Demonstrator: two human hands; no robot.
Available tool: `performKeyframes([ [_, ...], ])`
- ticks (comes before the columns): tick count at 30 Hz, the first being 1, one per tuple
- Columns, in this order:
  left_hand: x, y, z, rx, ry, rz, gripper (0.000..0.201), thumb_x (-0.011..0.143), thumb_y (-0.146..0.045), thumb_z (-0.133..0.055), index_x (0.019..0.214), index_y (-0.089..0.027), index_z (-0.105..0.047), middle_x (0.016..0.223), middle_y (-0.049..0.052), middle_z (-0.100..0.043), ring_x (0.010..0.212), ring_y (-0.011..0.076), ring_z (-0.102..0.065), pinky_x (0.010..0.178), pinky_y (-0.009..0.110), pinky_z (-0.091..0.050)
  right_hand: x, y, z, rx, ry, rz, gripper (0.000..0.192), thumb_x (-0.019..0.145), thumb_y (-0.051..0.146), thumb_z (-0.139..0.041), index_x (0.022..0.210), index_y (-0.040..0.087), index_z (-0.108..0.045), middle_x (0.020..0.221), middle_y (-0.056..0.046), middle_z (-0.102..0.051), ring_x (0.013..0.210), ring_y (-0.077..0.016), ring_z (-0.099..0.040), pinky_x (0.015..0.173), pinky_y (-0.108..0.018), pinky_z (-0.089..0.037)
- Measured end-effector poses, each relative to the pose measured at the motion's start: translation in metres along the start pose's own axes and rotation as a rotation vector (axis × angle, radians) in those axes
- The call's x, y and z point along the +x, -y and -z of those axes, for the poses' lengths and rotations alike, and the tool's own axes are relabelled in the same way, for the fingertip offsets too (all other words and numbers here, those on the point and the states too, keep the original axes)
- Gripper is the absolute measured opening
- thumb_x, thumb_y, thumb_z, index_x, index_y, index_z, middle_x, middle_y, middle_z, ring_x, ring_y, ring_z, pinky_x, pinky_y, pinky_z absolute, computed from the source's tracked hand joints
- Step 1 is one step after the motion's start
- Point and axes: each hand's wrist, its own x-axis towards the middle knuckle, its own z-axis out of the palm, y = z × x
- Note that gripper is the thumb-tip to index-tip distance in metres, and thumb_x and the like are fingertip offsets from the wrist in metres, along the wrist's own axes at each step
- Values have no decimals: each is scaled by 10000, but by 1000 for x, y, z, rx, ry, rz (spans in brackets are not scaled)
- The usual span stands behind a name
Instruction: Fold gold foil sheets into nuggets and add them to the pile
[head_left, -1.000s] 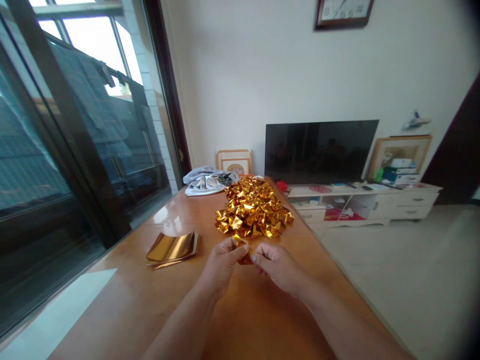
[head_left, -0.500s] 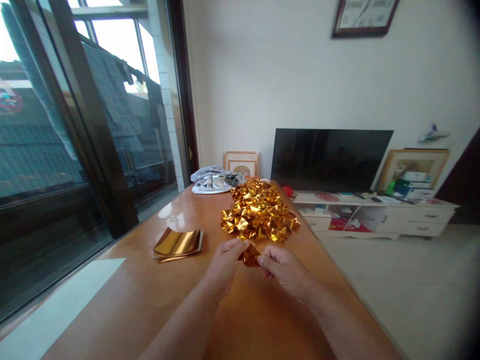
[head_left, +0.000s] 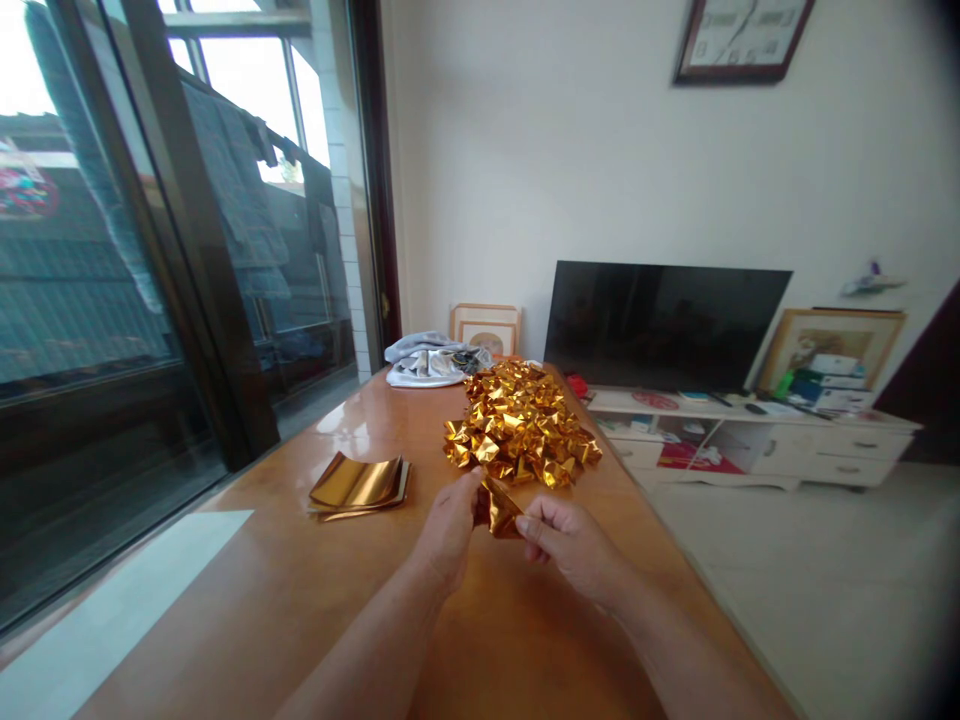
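Right now your left hand (head_left: 448, 525) and right hand (head_left: 568, 540) both pinch one small folded gold foil piece (head_left: 498, 508) between closed fingertips, held just above the wooden surface (head_left: 300, 590). Just beyond your hands lies a heap of folded gold pieces (head_left: 520, 425). Farther left of your left hand rests a stack of flat gold sheets (head_left: 359, 484).

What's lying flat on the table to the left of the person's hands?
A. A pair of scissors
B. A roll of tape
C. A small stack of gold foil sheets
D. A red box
C: a small stack of gold foil sheets lies on the wooden table, left of the left hand and right hand, which hold a folded gold foil piece between them.
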Motion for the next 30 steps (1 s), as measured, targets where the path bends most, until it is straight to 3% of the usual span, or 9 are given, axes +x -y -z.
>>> performKeyframes([
  [6, -3, -4, -4, 18, 16, -86, 305, 807, -412, -718, 691, -153, -606, 625, -14, -568, 578, 101, -458, 578, 234, -346, 0, -1, 0, 9, -1, -13, 334, 904, 490, -581, 740, 199, -556, 665, 3, -594, 626, -149, -514, 610, -276, -394],
  [11, -1, -3, -3, 0, -34, -82, 303, 824, -382, -671, 639, -154, -596, 594, -11, -560, 565, 108, -460, 585, 244, -364, -2, 3, 0, 44, 15, -14, 317, 905, 473, -582, 749, 198, -553, 659, 11, -594, 618, -141, -512, 611, -270, -387],
  [15, 3, -5, 2, -39, -87, -55, 355, 856, -466, -614, 721, -140, -657, 686, 43, -647, 630, 150, -561, 645, 278, -424, -2, 3, 1, 32, 8, -21, 320, 900, 474, -586, 741, 196, -567, 661, 6, -601, 614, -141, -515, 611, -273, -387],
  [19, 1, -6, 0, -37, -21, -21, 499, 872, -609, -560, 819, -129, -687, 730, 59, -666, 634, 150, -566, 635, 275, -407, -1, 1, 1, 33, -22, -34, 352, 887, 511, -593, 728, 198, -561, 646, 8, -596, 600, -140, -514, 608, -273, -389],
  [23, -3, -2, -4, 27, 50, -22, 377, 824, -497, -695, 699, -147, -625, 607, -14, -567, 566, 106, -458, 577, 250, -324, 0, 1, -1, 62, -15, -43, 363, 883, 532, -593, 740, 202, -543, 643, 14, -595, 595, -136, -511, 601, -268, -391],
  [30, 0, 4, 0, 53, -29, -65, 349, 836, -441, -686, 659, -151, -607, 616, -4, -570, 600, 116, -459, 595, 260, -323, -3, 7, 0, 120, 54, -81, 317, 914, 496, -557, 852, 187, -590, 753, -14, -649, 662, -138, -546, 650, -271, -425],
])
